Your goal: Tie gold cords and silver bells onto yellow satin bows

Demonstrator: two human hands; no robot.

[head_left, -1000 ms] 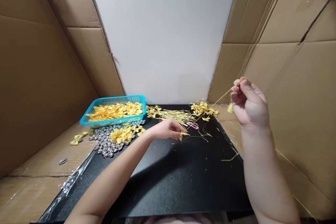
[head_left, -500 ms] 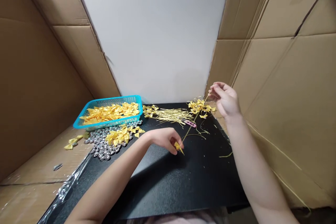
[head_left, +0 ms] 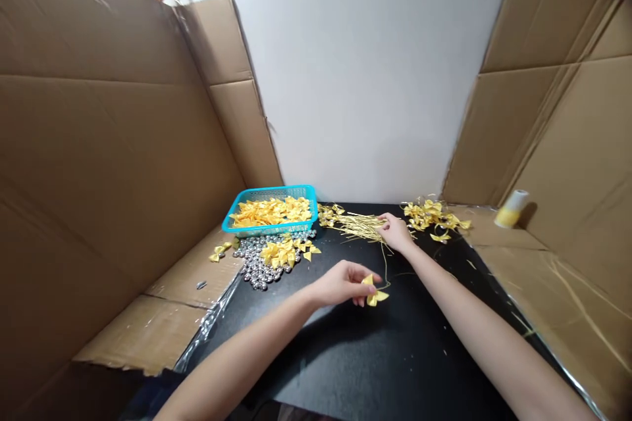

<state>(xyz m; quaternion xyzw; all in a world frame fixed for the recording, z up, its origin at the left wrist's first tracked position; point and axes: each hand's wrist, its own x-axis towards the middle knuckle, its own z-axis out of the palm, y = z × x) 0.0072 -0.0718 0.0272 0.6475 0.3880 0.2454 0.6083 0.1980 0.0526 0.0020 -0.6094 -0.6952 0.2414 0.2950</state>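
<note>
My left hand (head_left: 348, 284) is closed on a yellow satin bow (head_left: 374, 297), pinched between thumb and fingers above the black tabletop (head_left: 355, 355). From the bow a thin gold cord (head_left: 386, 270) curves up toward my right hand (head_left: 394, 231). That hand reaches to the right end of a pile of gold twist-tie-like strips (head_left: 363, 225), fingers drawn together; what they grip is hidden. The pink-handled tool that lay by the strips does not show now.
A blue basket (head_left: 228, 224) of yellow bows stands back left. Before it lie silver beads (head_left: 259, 270) and loose bows (head_left: 284, 252). More bows with cords (head_left: 427, 216) lie back right, near a spool (head_left: 512, 208). Cardboard walls (head_left: 148, 164) flank both sides.
My right hand has come down and inward from the raised end of the taut cord to the strips. The cord now hangs slack. The camera view has shifted left.
</note>
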